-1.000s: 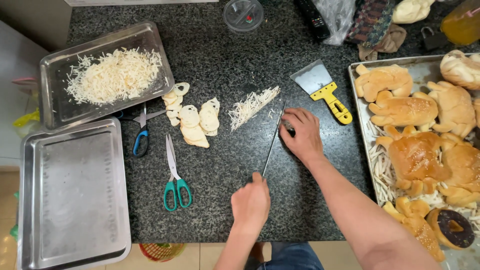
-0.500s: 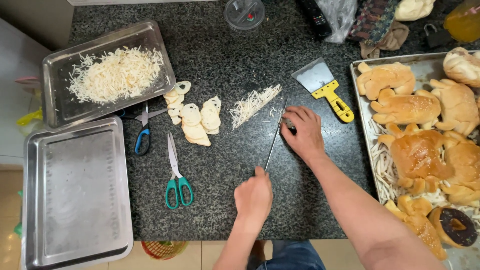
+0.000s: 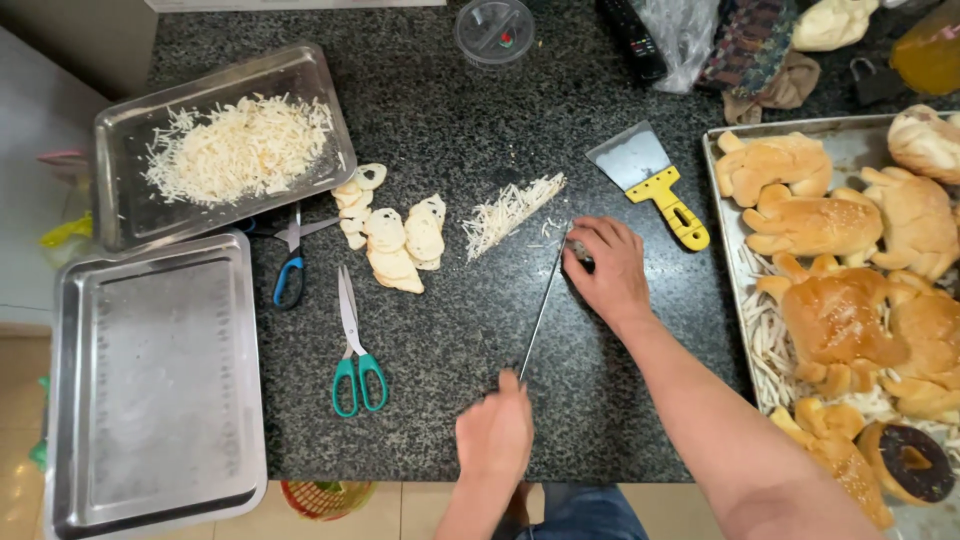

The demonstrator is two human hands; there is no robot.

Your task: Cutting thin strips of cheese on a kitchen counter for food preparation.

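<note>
The left hand (image 3: 495, 432) is closed around the handle of a long knife (image 3: 543, 310) lying edge-down on the dark counter (image 3: 450, 120). The right hand (image 3: 608, 268) pinches its tip, apparently, beside a pile of shreds (image 3: 510, 210).

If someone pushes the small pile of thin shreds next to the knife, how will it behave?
The shred pile would probably scatter rather than slide whole, since it is loose thin strips with strays already beside it. It looks light. On the speckled counter, single strips may lag behind.

Over the last second, only the left hand (image 3: 497, 433) on the long thin steel knife's (image 3: 543, 305) handle has slipped slightly toward the frame's bottom.
</note>
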